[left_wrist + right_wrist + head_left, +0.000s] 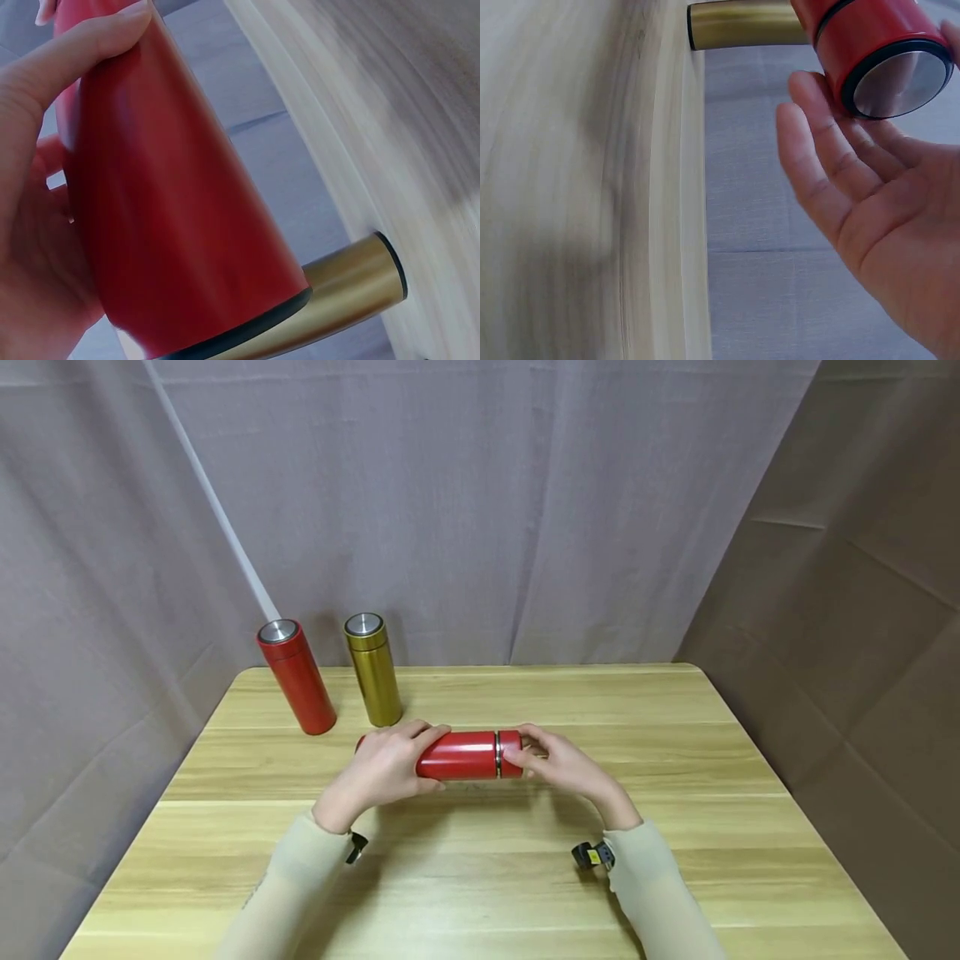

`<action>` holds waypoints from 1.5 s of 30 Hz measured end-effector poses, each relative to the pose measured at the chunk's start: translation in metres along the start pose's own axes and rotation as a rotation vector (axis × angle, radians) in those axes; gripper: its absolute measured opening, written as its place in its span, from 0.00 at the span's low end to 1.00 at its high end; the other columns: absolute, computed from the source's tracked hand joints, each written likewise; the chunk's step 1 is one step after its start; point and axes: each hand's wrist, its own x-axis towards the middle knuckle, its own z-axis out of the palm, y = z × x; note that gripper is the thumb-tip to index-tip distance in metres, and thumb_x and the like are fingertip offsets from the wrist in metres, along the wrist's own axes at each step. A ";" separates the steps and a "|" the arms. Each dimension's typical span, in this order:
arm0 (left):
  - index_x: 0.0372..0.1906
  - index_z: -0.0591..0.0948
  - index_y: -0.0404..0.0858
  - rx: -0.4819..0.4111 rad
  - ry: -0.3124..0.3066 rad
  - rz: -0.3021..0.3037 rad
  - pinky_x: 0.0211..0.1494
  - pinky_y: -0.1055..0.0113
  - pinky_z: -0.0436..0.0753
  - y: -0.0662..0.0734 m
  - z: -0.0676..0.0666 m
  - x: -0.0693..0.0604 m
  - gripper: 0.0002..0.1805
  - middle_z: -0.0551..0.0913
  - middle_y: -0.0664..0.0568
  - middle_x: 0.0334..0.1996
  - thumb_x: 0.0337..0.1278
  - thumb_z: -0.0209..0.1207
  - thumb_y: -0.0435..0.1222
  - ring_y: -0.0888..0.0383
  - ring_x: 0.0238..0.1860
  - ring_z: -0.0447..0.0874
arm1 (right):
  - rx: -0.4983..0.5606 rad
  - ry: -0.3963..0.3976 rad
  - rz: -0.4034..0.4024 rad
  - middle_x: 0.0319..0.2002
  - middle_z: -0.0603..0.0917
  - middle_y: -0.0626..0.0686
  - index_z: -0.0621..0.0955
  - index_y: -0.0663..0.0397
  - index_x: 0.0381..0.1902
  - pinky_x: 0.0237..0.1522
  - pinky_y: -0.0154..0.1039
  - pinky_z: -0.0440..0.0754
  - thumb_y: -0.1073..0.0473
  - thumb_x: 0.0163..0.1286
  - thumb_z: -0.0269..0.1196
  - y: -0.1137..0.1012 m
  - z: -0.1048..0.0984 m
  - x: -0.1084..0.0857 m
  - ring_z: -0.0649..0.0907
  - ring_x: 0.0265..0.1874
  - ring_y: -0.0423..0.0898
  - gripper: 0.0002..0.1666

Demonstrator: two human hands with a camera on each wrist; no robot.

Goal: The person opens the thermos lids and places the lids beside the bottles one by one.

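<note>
A red thermos bottle is held sideways above the table, its silver-topped lid toward the right. My left hand grips the body near the base, with the thumb laid along it in the left wrist view, where the dark-rimmed base of the bottle shows. At the other end my right hand holds the lid between thumb and fingers. The right wrist view has the palm facing the lid's end, with some fingertips touching its side. A thin dark and silver ring marks the seam between lid and body.
Behind the hands, a second red thermos and a gold thermos stand upright at the table's back left. The wooden table reaches to grey curtains at the back and a brown curtain on the right.
</note>
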 end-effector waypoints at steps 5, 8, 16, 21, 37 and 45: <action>0.63 0.79 0.46 0.001 0.000 -0.001 0.40 0.55 0.83 -0.003 0.000 0.002 0.41 0.83 0.52 0.46 0.38 0.78 0.52 0.54 0.41 0.84 | 0.033 0.018 -0.064 0.52 0.79 0.54 0.72 0.44 0.66 0.52 0.52 0.80 0.53 0.57 0.77 -0.003 -0.001 0.004 0.78 0.53 0.53 0.40; 0.63 0.79 0.46 0.011 0.004 -0.005 0.39 0.55 0.83 -0.004 -0.001 0.002 0.41 0.83 0.52 0.46 0.37 0.78 0.52 0.54 0.41 0.84 | 0.021 0.020 -0.084 0.56 0.78 0.55 0.71 0.41 0.66 0.55 0.53 0.78 0.53 0.54 0.79 -0.003 -0.001 0.005 0.76 0.57 0.55 0.43; 0.63 0.79 0.47 -0.022 -0.016 -0.033 0.36 0.56 0.82 -0.002 -0.003 -0.001 0.41 0.82 0.53 0.46 0.38 0.78 0.52 0.56 0.38 0.83 | -0.013 0.024 -0.043 0.58 0.77 0.59 0.63 0.47 0.76 0.50 0.45 0.81 0.46 0.66 0.70 0.007 0.007 0.004 0.79 0.54 0.54 0.46; 0.64 0.79 0.46 -0.009 -0.019 -0.043 0.36 0.57 0.81 0.000 -0.003 -0.002 0.42 0.82 0.52 0.47 0.38 0.78 0.53 0.55 0.38 0.84 | 0.008 0.076 -0.022 0.52 0.80 0.56 0.68 0.45 0.73 0.50 0.47 0.80 0.45 0.63 0.72 0.007 0.011 0.003 0.80 0.49 0.51 0.43; 0.64 0.79 0.46 -0.021 -0.009 -0.037 0.36 0.55 0.82 0.000 -0.002 -0.002 0.42 0.82 0.52 0.47 0.38 0.78 0.53 0.55 0.39 0.84 | -0.047 0.078 -0.074 0.65 0.73 0.59 0.61 0.45 0.76 0.52 0.48 0.79 0.45 0.73 0.62 0.004 0.011 -0.001 0.77 0.57 0.54 0.40; 0.63 0.79 0.46 -0.014 -0.008 -0.033 0.38 0.56 0.82 0.001 -0.001 0.000 0.42 0.82 0.53 0.46 0.37 0.79 0.53 0.56 0.40 0.83 | -0.034 0.105 -0.038 0.54 0.80 0.59 0.69 0.50 0.72 0.43 0.46 0.81 0.44 0.75 0.61 0.001 0.008 0.000 0.81 0.46 0.53 0.33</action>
